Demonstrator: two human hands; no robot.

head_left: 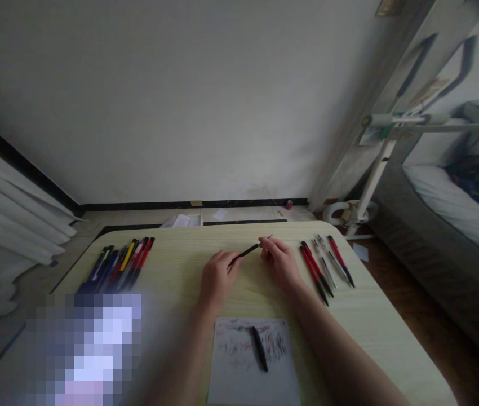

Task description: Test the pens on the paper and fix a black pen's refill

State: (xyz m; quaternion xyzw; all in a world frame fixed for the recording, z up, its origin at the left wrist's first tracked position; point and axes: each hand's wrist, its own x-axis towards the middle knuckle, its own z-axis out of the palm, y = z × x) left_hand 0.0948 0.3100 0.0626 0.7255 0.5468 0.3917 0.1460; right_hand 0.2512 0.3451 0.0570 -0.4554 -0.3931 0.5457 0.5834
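Note:
Above the middle of the table, my left hand (219,277) pinches the lower left end of a slim black pen (248,250). The fingers of my right hand (279,260) close around its upper right end, where a thin dark tip pokes out past them. Whether this is a whole pen or a pen part with its refill, I cannot tell. Nearer to me lies a white sheet of paper (231,386) with dark and reddish scribbles. Across it rests a thicker black pen (260,348).
Several red, yellow, blue and dark pens (127,256) lie in a row at the table's left. More red-and-black pens (318,270) and clear pens (329,262) lie to the right. Beyond the wooden table (189,237) stand a wall, exercise equipment (375,175) and a bed (438,192).

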